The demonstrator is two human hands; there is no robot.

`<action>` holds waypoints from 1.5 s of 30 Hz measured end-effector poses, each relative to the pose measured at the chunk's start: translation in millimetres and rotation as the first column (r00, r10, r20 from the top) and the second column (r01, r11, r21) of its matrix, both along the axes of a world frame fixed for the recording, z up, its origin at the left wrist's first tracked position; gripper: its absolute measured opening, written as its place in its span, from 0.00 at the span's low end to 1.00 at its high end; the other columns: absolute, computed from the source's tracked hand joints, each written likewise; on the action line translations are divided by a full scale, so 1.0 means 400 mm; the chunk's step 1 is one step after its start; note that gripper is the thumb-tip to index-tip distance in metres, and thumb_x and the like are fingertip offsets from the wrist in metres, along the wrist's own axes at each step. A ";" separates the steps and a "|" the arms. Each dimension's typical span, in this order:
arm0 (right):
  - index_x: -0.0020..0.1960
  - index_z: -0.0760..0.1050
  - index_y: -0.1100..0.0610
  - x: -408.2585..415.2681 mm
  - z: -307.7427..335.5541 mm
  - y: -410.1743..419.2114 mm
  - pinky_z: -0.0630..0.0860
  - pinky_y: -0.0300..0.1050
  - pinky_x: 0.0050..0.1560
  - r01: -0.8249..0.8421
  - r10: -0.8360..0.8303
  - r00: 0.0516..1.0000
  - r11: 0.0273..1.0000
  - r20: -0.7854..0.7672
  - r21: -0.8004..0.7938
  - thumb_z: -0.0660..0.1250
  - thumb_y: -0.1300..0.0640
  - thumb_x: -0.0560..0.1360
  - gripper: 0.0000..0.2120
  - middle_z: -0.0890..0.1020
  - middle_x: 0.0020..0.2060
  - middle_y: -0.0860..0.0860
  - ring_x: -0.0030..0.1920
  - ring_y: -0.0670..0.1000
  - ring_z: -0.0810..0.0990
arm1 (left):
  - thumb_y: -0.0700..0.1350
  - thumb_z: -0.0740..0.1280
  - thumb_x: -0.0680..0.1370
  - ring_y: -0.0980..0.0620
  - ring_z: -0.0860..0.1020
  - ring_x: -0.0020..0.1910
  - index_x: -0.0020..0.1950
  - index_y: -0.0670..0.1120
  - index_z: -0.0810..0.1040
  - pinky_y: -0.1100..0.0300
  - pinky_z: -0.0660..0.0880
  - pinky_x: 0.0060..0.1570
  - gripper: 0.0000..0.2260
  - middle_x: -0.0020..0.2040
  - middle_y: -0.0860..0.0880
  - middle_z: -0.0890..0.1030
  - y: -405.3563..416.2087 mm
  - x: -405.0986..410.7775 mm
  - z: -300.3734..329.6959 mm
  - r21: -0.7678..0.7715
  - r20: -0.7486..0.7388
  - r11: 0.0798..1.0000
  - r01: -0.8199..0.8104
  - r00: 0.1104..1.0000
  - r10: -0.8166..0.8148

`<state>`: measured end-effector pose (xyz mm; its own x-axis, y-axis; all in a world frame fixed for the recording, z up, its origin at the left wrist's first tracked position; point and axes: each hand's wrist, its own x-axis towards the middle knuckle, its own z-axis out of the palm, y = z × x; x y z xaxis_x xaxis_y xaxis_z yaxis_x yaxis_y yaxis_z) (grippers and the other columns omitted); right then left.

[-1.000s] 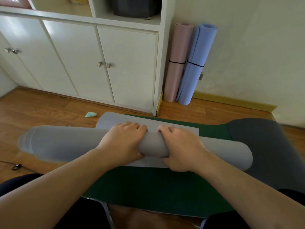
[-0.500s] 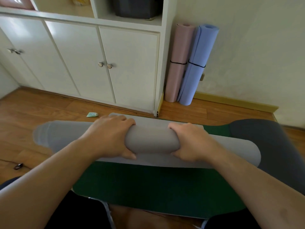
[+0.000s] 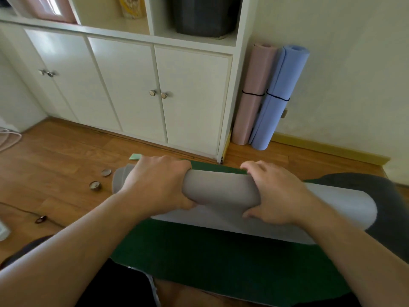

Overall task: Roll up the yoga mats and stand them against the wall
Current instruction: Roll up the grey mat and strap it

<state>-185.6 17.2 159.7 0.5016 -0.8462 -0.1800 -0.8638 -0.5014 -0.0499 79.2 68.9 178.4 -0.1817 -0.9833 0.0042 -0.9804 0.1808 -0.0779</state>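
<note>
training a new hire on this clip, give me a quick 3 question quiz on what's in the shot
1. True or false: two rolled mats already stand by the wall.
2. Which mat do both hands grip? A green, B grey, C blue
3. What binds each standing mat?

Key
1. True: the pink mat and blue mat.
2. B: the left hand and right hand grip the grey mat, which lies on the green mat.
3. A black band.
</note>
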 end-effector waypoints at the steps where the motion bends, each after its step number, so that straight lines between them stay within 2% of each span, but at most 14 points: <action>1: 0.81 0.57 0.45 0.037 0.003 0.022 0.69 0.50 0.71 -0.054 0.053 0.997 0.999 0.055 0.008 0.81 0.33 0.65 0.53 0.71 0.74 0.47 0.72 0.53 0.71 | 0.73 0.66 0.70 0.53 0.79 0.48 0.56 0.59 0.75 0.53 0.76 0.47 0.24 0.49 0.57 0.81 0.004 -0.025 -0.001 -0.006 0.012 0.999 0.033 0.999 -0.033; 5: 0.72 0.64 0.47 0.127 -0.052 0.060 0.78 0.54 0.59 -0.110 0.102 0.984 0.993 0.149 0.041 0.79 0.41 0.70 0.37 0.79 0.64 0.48 0.62 0.55 0.80 | 0.74 0.64 0.71 0.54 0.80 0.50 0.60 0.58 0.76 0.52 0.78 0.52 0.26 0.52 0.57 0.81 0.005 -0.094 -0.027 -0.004 0.033 0.987 0.160 0.987 -0.160; 10: 0.58 0.66 0.45 0.079 -0.050 0.011 0.78 0.56 0.53 -0.008 0.000 0.983 0.999 0.183 0.040 0.77 0.51 0.71 0.24 0.80 0.54 0.47 0.55 0.56 0.80 | 0.75 0.73 0.67 0.65 0.77 0.51 0.60 0.62 0.79 0.63 0.77 0.50 0.27 0.54 0.65 0.80 -0.001 -0.007 0.030 0.095 -0.471 0.991 -0.098 0.873 0.132; 12: 0.56 0.67 0.44 0.055 -0.045 -0.004 0.78 0.55 0.52 0.028 -0.037 0.965 0.999 0.260 0.037 0.78 0.53 0.69 0.24 0.80 0.51 0.45 0.53 0.54 0.80 | 0.78 0.72 0.64 0.63 0.79 0.52 0.59 0.63 0.80 0.60 0.79 0.50 0.29 0.54 0.65 0.81 0.000 0.029 0.042 0.162 -0.613 0.970 -0.180 0.752 0.242; 16: 0.55 0.69 0.43 0.035 -0.045 -0.006 0.77 0.53 0.50 0.055 -0.062 0.939 0.998 0.338 0.032 0.80 0.54 0.67 0.25 0.79 0.49 0.41 0.51 0.50 0.78 | 0.68 0.77 0.62 0.48 0.83 0.53 0.58 0.55 0.80 0.46 0.86 0.44 0.30 0.55 0.52 0.83 0.006 -0.027 0.004 0.387 -0.856 0.899 -0.206 0.281 0.433; 18: 0.57 0.69 0.45 0.034 -0.042 -0.008 0.75 0.50 0.48 0.063 -0.064 0.939 0.998 0.338 0.011 0.81 0.54 0.67 0.26 0.79 0.51 0.41 0.51 0.49 0.78 | 0.67 0.79 0.63 0.46 0.83 0.53 0.58 0.54 0.78 0.44 0.86 0.44 0.30 0.56 0.49 0.81 0.001 -0.063 -0.010 0.384 -0.882 0.892 -0.238 0.192 0.431; 22: 0.58 0.67 0.46 0.041 -0.043 -0.012 0.69 0.45 0.47 0.086 -0.078 0.947 0.996 0.311 -0.014 0.81 0.53 0.68 0.28 0.78 0.53 0.43 0.51 0.49 0.76 | 0.64 0.76 0.71 0.46 0.82 0.52 0.58 0.53 0.76 0.42 0.84 0.49 0.23 0.55 0.49 0.81 -0.014 -0.082 -0.019 0.332 -0.889 0.887 -0.320 0.208 0.408; 25: 0.65 0.65 0.48 0.051 -0.045 0.007 0.69 0.45 0.57 0.118 -0.109 0.963 0.993 0.248 -0.022 0.81 0.50 0.66 0.34 0.73 0.59 0.46 0.59 0.51 0.72 | 0.61 0.76 0.74 0.47 0.82 0.53 0.59 0.53 0.76 0.42 0.83 0.52 0.20 0.55 0.50 0.82 -0.023 -0.094 -0.028 0.322 -0.894 0.887 -0.330 0.203 0.400; 27: 0.70 0.63 0.53 0.069 -0.033 0.045 0.70 0.48 0.66 0.129 -0.089 0.968 0.979 0.237 -0.160 0.76 0.41 0.67 0.39 0.68 0.63 0.50 0.64 0.53 0.68 | 0.59 0.76 0.75 0.48 0.82 0.51 0.59 0.52 0.76 0.45 0.83 0.50 0.19 0.53 0.50 0.82 -0.031 -0.100 -0.032 0.303 -0.897 0.889 -0.345 0.213 0.388; 29: 0.68 0.65 0.54 0.116 0.003 0.108 0.72 0.49 0.63 0.177 -0.083 0.936 0.950 0.342 -0.255 0.68 0.31 0.69 0.37 0.68 0.60 0.50 0.60 0.53 0.69 | 0.57 0.76 0.75 0.49 0.82 0.48 0.57 0.50 0.76 0.52 0.81 0.43 0.18 0.51 0.49 0.82 -0.039 -0.105 -0.033 0.276 -0.899 0.886 -0.372 0.227 0.376; 31: 0.65 0.64 0.51 0.168 0.037 0.161 0.74 0.46 0.56 0.223 -0.145 0.904 0.963 0.402 -0.154 0.66 0.26 0.72 0.35 0.69 0.55 0.47 0.55 0.50 0.72 | 0.56 0.76 0.75 0.50 0.81 0.47 0.55 0.49 0.75 0.54 0.78 0.40 0.17 0.49 0.48 0.82 -0.042 -0.115 -0.034 0.255 -0.900 0.881 -0.398 0.235 0.366; 33: 0.67 0.64 0.50 0.201 0.045 0.181 0.78 0.45 0.51 0.250 -0.239 0.893 0.968 0.381 0.022 0.67 0.28 0.75 0.33 0.72 0.54 0.46 0.52 0.48 0.77 | 0.56 0.75 0.75 0.50 0.81 0.47 0.56 0.50 0.75 0.53 0.80 0.43 0.16 0.49 0.49 0.82 -0.040 -0.128 -0.034 0.256 -0.901 0.882 -0.396 0.233 0.367; 38: 0.59 0.78 0.50 0.212 0.049 0.157 0.79 0.44 0.51 0.240 -0.236 0.906 0.970 0.352 0.033 0.69 0.40 0.79 0.16 0.74 0.40 0.45 0.42 0.49 0.77 | 0.57 0.75 0.75 0.50 0.80 0.48 0.58 0.50 0.75 0.51 0.80 0.47 0.18 0.50 0.49 0.81 -0.035 -0.158 -0.040 0.298 -0.873 0.887 -0.352 0.276 0.402; 45: 0.53 0.77 0.50 0.207 0.042 0.141 0.82 0.49 0.51 0.256 -0.280 0.877 0.960 0.390 0.114 0.66 0.49 0.81 0.05 0.80 0.43 0.48 0.44 0.51 0.81 | 0.55 0.75 0.76 0.50 0.80 0.46 0.56 0.49 0.75 0.52 0.79 0.44 0.17 0.49 0.48 0.81 -0.054 -0.175 -0.044 0.326 -0.862 0.876 -0.356 0.268 0.430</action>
<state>-102.6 73.7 176.3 0.2968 -0.9527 -0.0655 -0.8658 -0.2395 -0.4393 9.3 47.4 160.7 0.3053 -0.9382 -0.1628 -0.3970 -0.2808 0.8738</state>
